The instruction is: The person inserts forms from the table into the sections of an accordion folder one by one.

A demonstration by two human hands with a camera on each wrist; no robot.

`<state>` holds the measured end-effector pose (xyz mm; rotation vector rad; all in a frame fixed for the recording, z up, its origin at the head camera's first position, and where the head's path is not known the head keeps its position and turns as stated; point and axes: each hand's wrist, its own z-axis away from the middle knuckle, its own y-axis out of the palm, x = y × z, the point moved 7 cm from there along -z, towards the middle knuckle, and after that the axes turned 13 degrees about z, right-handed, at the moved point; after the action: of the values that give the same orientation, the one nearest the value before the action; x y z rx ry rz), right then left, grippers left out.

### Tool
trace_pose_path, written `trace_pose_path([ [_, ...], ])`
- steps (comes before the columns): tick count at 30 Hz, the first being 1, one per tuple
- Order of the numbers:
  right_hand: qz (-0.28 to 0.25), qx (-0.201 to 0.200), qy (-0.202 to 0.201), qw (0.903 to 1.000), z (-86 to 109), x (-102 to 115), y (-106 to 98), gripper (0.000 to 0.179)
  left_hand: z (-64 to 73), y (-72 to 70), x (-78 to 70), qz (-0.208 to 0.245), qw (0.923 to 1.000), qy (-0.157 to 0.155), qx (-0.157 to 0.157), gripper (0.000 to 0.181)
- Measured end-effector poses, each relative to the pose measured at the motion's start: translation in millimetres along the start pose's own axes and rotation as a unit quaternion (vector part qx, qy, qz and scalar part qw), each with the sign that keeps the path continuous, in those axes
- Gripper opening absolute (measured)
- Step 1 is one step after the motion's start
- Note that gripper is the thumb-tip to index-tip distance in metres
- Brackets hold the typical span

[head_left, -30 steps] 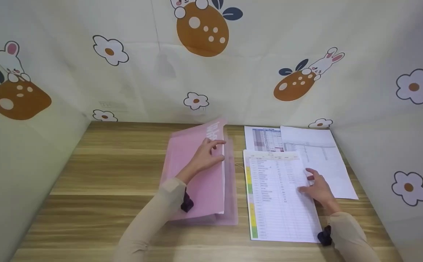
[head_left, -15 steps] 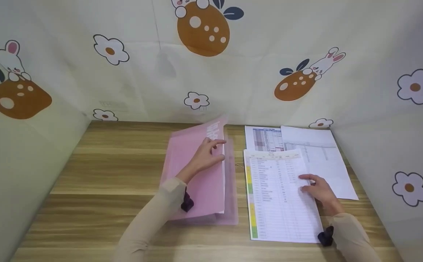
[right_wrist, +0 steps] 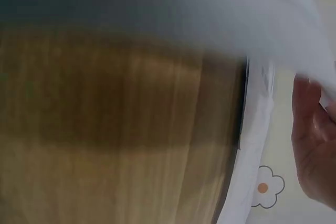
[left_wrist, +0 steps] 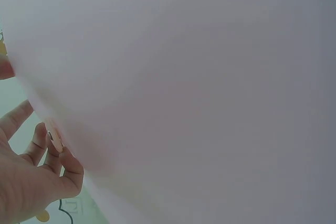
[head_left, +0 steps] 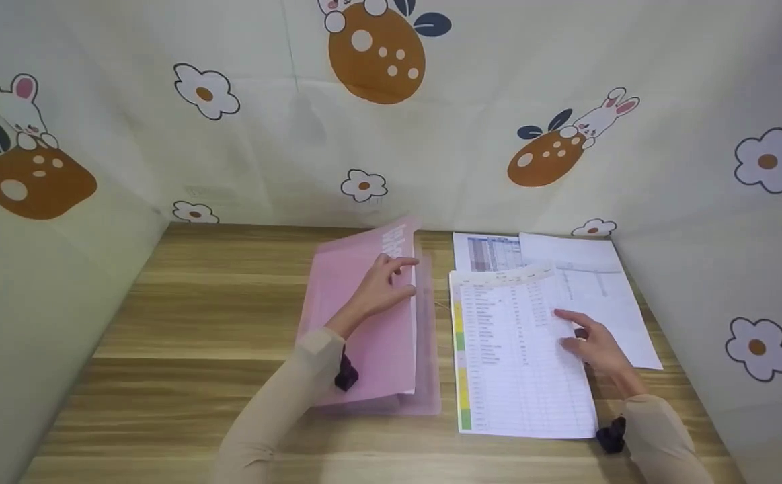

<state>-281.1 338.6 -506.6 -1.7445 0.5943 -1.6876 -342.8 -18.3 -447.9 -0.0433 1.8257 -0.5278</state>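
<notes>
With left hand (head_left: 385,282), grips the pink folder (head_left: 347,316) by its tilted-up right edge, fingers curled round it near the middle of the wooden table (head_left: 189,323). With right hand (head_left: 596,344), pinches the right edge of the printed sheets (head_left: 518,390), held partly off the wood (plain from the right wrist), just right of the folder and before other papers (head_left: 606,286).
</notes>
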Motion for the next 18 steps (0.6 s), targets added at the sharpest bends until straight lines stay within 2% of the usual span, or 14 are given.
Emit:
trace_pose_path([
  [4,-0.009,0.003,-0.032,0.9994,1.6,9,-5,0.054,-1.5,0.4,1.0,-0.006,1.0,-0.002,0.001,0.047],
  [10,0.006,-0.031,-0.102,0.9943,3.0,25,-16,0.053,-1.9,0.4,2.7,-0.009,0.9999,-0.008,0.002,0.047],
  [18,-0.004,-0.065,-0.121,0.9905,3.3,38,-25,0.053,-1.8,-0.3,2.5,-0.005,1.0,0.002,-0.001,0.047],
])
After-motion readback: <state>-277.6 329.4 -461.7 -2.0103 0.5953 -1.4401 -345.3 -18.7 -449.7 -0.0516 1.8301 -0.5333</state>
